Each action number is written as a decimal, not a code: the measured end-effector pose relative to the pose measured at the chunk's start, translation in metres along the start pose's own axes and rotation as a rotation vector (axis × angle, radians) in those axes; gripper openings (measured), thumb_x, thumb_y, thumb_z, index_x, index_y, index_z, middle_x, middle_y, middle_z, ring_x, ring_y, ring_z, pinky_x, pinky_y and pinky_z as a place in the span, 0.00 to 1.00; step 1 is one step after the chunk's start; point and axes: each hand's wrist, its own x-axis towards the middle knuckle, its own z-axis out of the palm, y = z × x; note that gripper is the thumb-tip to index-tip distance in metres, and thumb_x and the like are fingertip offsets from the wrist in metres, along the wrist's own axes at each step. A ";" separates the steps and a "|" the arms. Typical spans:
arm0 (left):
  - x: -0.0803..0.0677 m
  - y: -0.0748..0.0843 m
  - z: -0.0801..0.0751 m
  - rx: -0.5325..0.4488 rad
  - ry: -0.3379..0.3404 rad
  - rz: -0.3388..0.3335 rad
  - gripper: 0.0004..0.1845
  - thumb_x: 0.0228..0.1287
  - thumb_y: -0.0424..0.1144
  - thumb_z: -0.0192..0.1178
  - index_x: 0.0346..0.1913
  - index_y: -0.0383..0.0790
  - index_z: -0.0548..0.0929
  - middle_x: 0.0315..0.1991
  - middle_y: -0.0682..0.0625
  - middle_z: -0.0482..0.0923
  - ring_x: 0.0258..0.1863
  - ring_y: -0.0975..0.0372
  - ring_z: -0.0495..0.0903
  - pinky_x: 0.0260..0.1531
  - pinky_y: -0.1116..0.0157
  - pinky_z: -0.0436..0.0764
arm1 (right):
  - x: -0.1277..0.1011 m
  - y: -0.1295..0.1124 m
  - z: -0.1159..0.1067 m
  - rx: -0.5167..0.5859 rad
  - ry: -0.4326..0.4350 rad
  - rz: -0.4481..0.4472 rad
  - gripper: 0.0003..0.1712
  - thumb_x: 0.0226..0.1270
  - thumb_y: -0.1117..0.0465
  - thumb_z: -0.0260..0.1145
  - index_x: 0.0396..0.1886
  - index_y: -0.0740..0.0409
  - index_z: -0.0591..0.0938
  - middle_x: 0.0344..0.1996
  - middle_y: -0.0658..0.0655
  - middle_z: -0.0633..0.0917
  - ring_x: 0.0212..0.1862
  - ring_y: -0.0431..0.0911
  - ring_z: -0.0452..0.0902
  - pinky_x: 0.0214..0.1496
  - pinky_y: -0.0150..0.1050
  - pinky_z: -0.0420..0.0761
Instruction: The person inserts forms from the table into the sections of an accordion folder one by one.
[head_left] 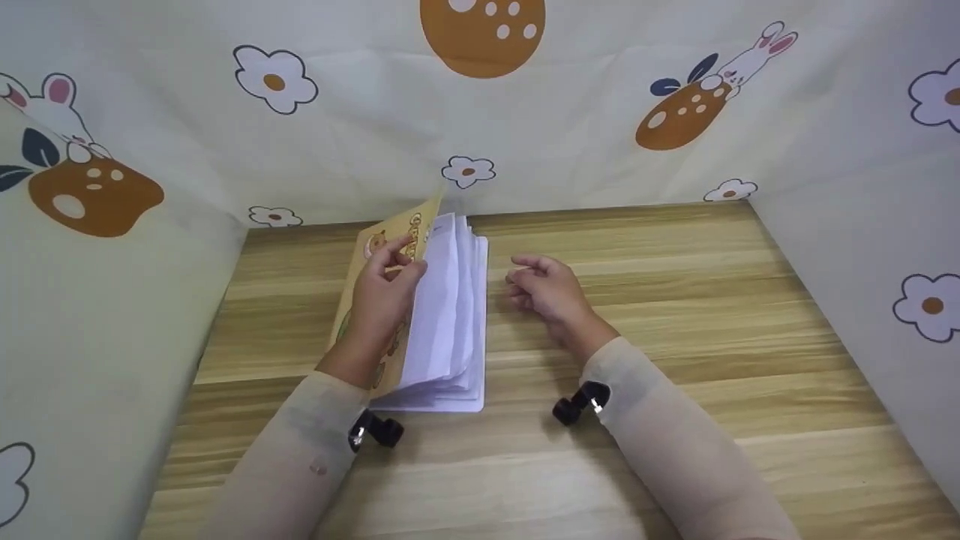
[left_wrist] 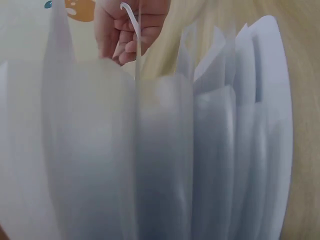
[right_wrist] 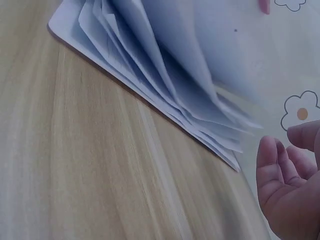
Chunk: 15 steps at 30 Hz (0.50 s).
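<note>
A notebook (head_left: pixel 454 315) with white pages and a tan cover (head_left: pixel 390 225) printed with cartoon figures lies on the table. The cover stands raised at a slant, and several pages fan out beneath it. My left hand (head_left: pixel 381 296) grips the cover near its free edge, thumb at the edge and fingers over the printed face. Fanned pages (left_wrist: pixel 165 160) fill much of the left wrist view. To the right of the notebook, my right hand (head_left: pixel 551 292) is apart from it with fingers loosely bent, holding nothing; this hand (right_wrist: pixel 290 195) also shows in the right wrist view.
The wood-grain table (head_left: pixel 675 420) stretches around the notebook. Behind it and at both sides hangs a pale cloth (head_left: pixel 360 135) printed with flowers, rabbits and orange fruit. A small black camera (head_left: pixel 581 401) is strapped at each wrist.
</note>
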 end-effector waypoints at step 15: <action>-0.003 -0.030 0.039 0.207 -0.034 -0.006 0.32 0.67 0.49 0.68 0.74 0.48 0.78 0.54 0.50 0.75 0.52 0.59 0.74 0.53 0.60 0.75 | -0.011 -0.007 -0.025 0.162 0.007 0.014 0.19 0.81 0.62 0.63 0.66 0.59 0.80 0.44 0.55 0.88 0.43 0.47 0.87 0.45 0.36 0.89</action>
